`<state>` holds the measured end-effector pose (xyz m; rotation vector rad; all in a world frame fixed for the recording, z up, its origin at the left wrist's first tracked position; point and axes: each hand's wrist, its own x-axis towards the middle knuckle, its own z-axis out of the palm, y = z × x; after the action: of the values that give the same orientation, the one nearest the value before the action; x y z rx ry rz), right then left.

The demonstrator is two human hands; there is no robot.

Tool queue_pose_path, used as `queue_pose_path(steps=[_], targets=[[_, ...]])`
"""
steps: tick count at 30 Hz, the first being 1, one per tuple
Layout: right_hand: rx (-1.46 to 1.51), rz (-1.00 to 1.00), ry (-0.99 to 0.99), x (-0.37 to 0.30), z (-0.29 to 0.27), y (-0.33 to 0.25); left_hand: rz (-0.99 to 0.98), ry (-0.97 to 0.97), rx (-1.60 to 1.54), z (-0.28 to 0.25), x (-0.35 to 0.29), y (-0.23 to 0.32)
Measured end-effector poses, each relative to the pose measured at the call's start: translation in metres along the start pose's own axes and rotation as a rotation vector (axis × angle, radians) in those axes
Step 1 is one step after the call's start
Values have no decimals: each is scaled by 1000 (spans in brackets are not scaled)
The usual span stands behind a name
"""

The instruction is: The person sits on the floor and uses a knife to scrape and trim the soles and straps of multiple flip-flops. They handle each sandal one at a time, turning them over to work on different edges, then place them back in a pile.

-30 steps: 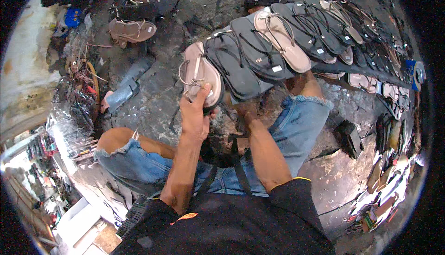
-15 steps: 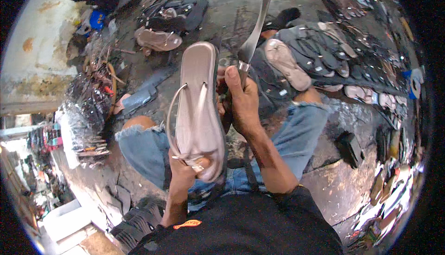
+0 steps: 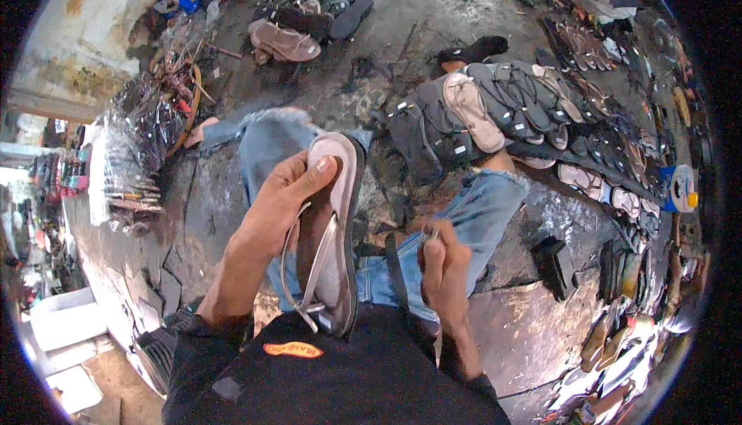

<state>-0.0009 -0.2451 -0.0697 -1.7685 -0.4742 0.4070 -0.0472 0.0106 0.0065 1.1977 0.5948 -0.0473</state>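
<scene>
My left hand (image 3: 282, 197) grips a pinkish-beige thong sandal (image 3: 340, 228) near its upper end, thumb on the footbed and fingers around the edge. The sandal stands roughly lengthwise before my chest, its dark sole edge showing on the right. Its thin, light straps (image 3: 315, 266) hang loosely toward the lower end. To the right of the sandal and apart from it, my right hand (image 3: 447, 266) is closed around the handle of a knife. A thin strip of the knife's blade (image 3: 438, 348) shows below the fist; the rest is hidden or blurred.
Rows of dark and beige sandals (image 3: 518, 104) lie beyond my right knee. More sandals (image 3: 286, 41) are piled at far left, near a plastic-wrapped bundle (image 3: 135, 162). A black block (image 3: 555, 266) stands at right, and a blue-and-white container (image 3: 679, 188) behind it.
My left hand has moved from the sandal's lower end to its upper end, and the sandal sits lower. My right hand has come down and turned; the blade no longer points upward.
</scene>
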Motion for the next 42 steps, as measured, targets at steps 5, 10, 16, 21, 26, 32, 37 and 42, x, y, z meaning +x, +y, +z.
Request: queue_pose_path(steps=[5,10,16,21,26,32,37,42], targets=[[-277,171,-200,-94,-12,29,-126,39,-105,-2,-2,-26],[-339,217,-171,-59,-19,25,-78,-4,83,3,2,-27],[-510,105,-487,66,-53,-19,-84,-31,257,10,9,-17],[-452,-51,-735,144,-44,-37,-119,-34,306,10,14,-13],[-299,-40,-698,167,-18,-27,-142,-33,331,21,22,-8],[169,-108,37,149,-43,41,596,203,-250,-93,45,2],[168,-20,298,63,-39,30,294,156,-444,44,41,-12],[-57,71,40,-34,-8,29,158,101,-691,50,33,-29]])
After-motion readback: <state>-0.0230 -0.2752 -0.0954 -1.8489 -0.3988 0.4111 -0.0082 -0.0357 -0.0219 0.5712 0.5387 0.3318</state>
